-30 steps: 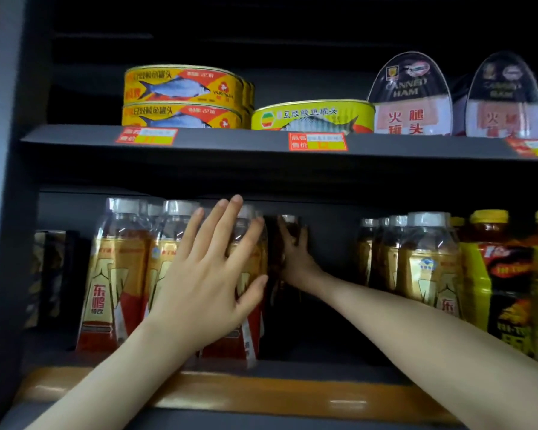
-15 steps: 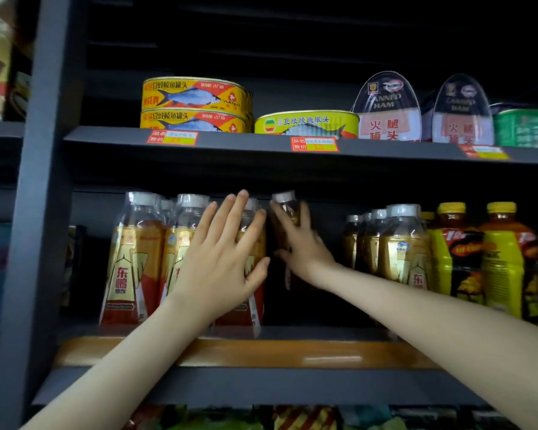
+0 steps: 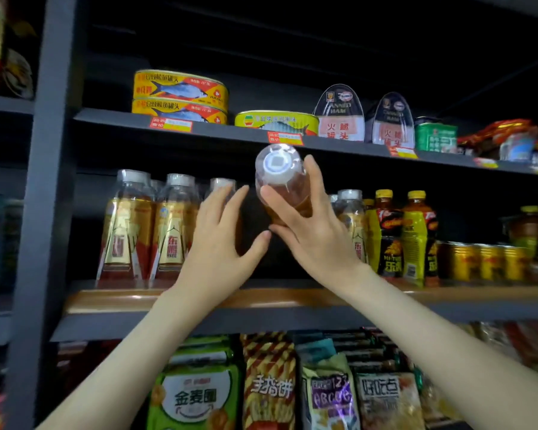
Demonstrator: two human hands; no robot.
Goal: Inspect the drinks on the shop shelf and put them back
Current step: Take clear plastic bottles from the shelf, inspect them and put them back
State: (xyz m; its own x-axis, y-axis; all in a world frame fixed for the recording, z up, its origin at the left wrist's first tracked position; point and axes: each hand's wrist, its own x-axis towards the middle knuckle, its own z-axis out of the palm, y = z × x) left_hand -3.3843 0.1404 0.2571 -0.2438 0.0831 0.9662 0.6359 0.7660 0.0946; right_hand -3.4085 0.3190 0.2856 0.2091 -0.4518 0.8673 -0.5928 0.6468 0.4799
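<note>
Gripping: bottle [image 3: 288,190] is held tilted, cap forward, by right hand [image 3: 317,240] (likely for inspection) | left hand [image 3: 221,243] is spread against row [image 3: 171,225], bracing it.

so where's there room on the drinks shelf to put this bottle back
Free: the dark gap between the left gold-label bottles and the right gold-label bottles, behind the left hand and right hand. Yellow-capped bottles and cans crowd the right.

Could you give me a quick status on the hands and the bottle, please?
Right hand grips bottle, tilted, cap toward camera. Left hand open, against shelved bottles. Gap in row behind hands; nothing seen blocking it.
</note>
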